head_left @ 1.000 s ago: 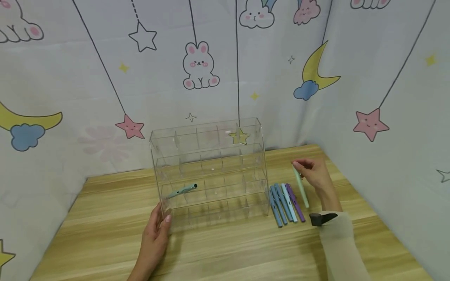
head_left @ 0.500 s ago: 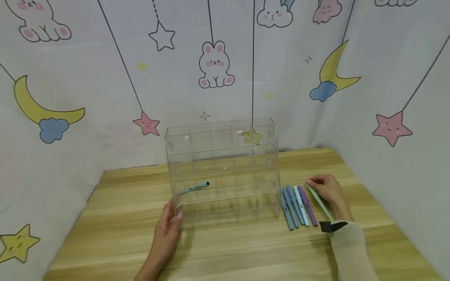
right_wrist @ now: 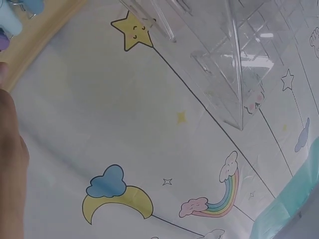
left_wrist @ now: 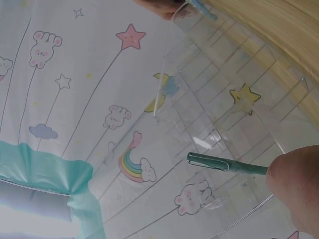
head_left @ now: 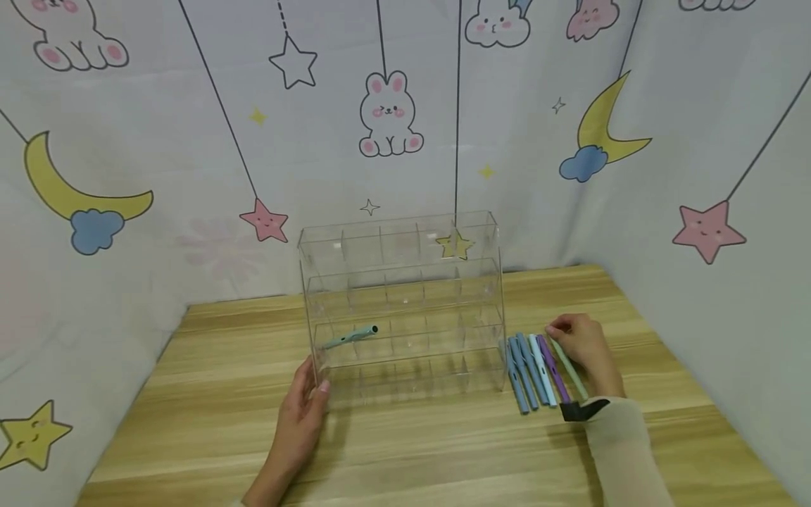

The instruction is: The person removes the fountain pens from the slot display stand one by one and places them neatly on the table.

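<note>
My left hand [head_left: 303, 410] rests against the near left corner of the clear acrylic tiered organiser [head_left: 402, 303], fingers fairly straight and laid flat on its wall; I judge it is there to steady the light box so it does not slide. One teal-green pen [head_left: 350, 337] already lies tilted in a left compartment of the second tier from the front, cap end pointing right; the left wrist view shows it through the clear wall just past my fingertip.

To the right of the organiser, a row of four pens in blue, pale blue and purple [head_left: 532, 370] lies side by side on the light wooden table [head_left: 190, 422], close together, within easy reach. My right hand [head_left: 581, 348] sits just right of that row, fingers curled round a pale green pen [head_left: 570, 368], which lies low along the table, beside the purple one.

Half a second ago the green pen angled farther out to the right; now it is nearly parallel with the row. The left hand has not shifted.
</note>
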The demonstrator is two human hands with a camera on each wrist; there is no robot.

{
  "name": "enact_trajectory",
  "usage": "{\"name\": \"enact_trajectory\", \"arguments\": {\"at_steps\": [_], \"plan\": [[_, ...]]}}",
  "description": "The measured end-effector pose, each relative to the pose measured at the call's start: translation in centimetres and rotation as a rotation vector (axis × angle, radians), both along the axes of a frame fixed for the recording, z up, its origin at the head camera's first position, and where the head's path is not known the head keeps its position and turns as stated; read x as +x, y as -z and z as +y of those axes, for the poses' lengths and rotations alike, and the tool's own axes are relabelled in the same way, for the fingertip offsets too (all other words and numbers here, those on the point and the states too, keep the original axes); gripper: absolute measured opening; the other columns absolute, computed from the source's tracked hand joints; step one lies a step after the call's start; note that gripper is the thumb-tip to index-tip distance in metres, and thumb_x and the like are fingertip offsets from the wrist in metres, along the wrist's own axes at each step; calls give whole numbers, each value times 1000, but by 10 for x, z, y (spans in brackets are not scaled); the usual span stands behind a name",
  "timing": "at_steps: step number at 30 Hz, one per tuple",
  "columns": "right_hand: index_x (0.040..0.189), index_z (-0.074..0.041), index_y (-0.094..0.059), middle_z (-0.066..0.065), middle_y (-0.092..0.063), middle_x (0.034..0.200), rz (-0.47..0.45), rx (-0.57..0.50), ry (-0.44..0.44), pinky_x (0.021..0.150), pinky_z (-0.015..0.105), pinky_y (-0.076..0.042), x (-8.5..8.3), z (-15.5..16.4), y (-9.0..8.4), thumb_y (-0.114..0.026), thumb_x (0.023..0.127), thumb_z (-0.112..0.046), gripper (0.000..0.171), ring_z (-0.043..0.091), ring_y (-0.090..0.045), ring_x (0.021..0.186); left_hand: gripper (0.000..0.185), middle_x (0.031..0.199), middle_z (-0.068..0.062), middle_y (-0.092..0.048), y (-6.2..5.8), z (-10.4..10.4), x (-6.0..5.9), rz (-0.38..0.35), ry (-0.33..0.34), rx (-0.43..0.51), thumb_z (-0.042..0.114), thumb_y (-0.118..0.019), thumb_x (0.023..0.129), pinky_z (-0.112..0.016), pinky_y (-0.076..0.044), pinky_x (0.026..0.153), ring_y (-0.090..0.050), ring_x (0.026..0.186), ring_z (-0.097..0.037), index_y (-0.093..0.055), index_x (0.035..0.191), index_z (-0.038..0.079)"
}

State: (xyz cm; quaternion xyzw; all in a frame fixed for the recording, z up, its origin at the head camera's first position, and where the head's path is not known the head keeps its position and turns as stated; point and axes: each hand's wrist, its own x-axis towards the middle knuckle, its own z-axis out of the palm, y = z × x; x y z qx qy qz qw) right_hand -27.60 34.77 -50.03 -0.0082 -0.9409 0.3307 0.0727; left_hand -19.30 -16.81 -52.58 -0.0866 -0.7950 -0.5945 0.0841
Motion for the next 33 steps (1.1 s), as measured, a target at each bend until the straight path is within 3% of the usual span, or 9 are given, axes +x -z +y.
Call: {"name": "enact_trajectory", "arguments": {"at_steps": [4,10,13,18,24,27,33], "plan": [[106,3,-69,20,-70,95,92,32,42,74,49,-53,0,-2,-2,-63,100,-20,25,35,-65,86,58,162,-17,-29,0,0,0,2,2,6,26,-50,108,-12,-35,105,-32,147,-37,-26,159,15],[102,2,-67,17,-67,81,498,-72,281,68,37,-43,4,-31,-40,-64,96,-12,15,27,-60,74,58,162,-17,-29,-1,1,0,-2,2,-2,27,-50,108,-13,-35,105,-32,147,-37,-26,159,15],[100,1,-68,13,-65,80,640,-156,297,65,24,-42,9,-51,-66,-64,95,-9,13,14,-56,68,58,162,-19,-29,0,1,0,6,0,-11,27,-49,108,-10,-34,104,-32,147,-39,-26,159,14],[104,1,-68,11,-66,82,780,-272,191,59,10,-44,23,-91,-97,-67,95,-10,14,4,-56,65,55,160,-20,-32,-1,1,1,40,7,-7,24,-49,108,-10,-37,103,-36,145,-40,-28,158,16],[103,-1,-68,6,-68,79,864,-311,-14,54,13,-47,35,-147,-105,-65,97,-10,11,12,-58,60,54,160,-17,-34,-1,1,0,50,15,7,23,-50,108,-10,-39,102,-38,144,-38,-29,158,21],[107,-5,-69,4,-69,82,820,-330,-148,52,17,-50,42,-179,-104,-64,98,-12,13,12,-62,62,55,160,-18,-34,-1,1,-1,45,17,7,24,-50,108,-10,-39,102,-38,144,-38,-29,158,19],[127,-17,-66,-2,-71,96,591,-364,-408,55,22,-55,52,-235,-92,-62,102,-23,26,7,-65,73,56,160,-18,-33,-1,1,-1,10,1,-15,27,-49,108,-9,-38,101,-36,145,-38,-28,158,18]]}}
